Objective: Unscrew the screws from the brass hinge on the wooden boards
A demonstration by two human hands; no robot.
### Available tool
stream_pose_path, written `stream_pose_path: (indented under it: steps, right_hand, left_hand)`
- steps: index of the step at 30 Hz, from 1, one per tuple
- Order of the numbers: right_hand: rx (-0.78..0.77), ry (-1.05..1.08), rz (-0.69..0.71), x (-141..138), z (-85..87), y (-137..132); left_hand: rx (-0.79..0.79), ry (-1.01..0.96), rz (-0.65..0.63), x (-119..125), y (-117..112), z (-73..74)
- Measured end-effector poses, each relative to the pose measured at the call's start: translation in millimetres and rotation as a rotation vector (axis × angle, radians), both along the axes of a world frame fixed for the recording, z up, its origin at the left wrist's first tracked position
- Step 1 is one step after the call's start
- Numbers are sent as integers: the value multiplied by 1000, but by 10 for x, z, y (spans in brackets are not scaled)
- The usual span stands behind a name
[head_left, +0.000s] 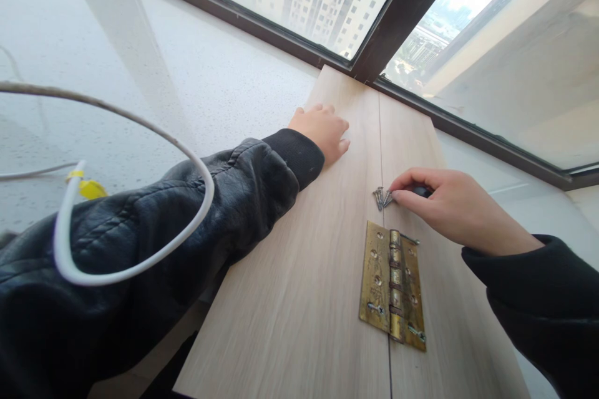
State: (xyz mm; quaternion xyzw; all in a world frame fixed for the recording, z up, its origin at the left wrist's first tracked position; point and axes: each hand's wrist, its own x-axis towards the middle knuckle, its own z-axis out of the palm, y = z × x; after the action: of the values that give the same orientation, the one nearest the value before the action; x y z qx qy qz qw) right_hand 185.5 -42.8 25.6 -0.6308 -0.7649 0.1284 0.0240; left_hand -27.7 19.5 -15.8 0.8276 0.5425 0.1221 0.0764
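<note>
My left hand lies on the pale wooden boards toward the far end, fingers apart and holding nothing. The thumb and forefinger of my right hand pinch a screw beside a small pile of screws. A dark rounded object shows partly within that hand; its kind is hidden. Nearer me, a brass hinge lies spread across the seam between the two boards. Several screws stand or lie in its holes, including a screw at the lower left and a screw at the lower right.
A white cable with a yellow tag loops across the left foreground, over my sleeve. The speckled white surface extends on the left. Dark window frames border the boards' far end, with buildings outside.
</note>
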Motion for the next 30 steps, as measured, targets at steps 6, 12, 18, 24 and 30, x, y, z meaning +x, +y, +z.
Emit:
stream_pose_path:
  steps: [6, 12, 18, 24, 30]
  right_hand:
    - [-44, -29, 29, 0, 34, 8]
    - [-94, -58, 85, 36, 60, 31]
    - [-87, -48, 89, 74, 47, 41]
    - [-84, 6, 79, 98, 45, 42]
    - [-92, -25, 96, 102, 61, 24]
  left_hand:
    - [11, -3, 3, 1, 2, -10]
    - [10, -1, 4, 3, -5, -13]
    - [1, 2, 0, 1, -4, -6]
    - [3, 3, 1, 0, 5, -12]
    - [2, 0, -2, 2, 2, -13]
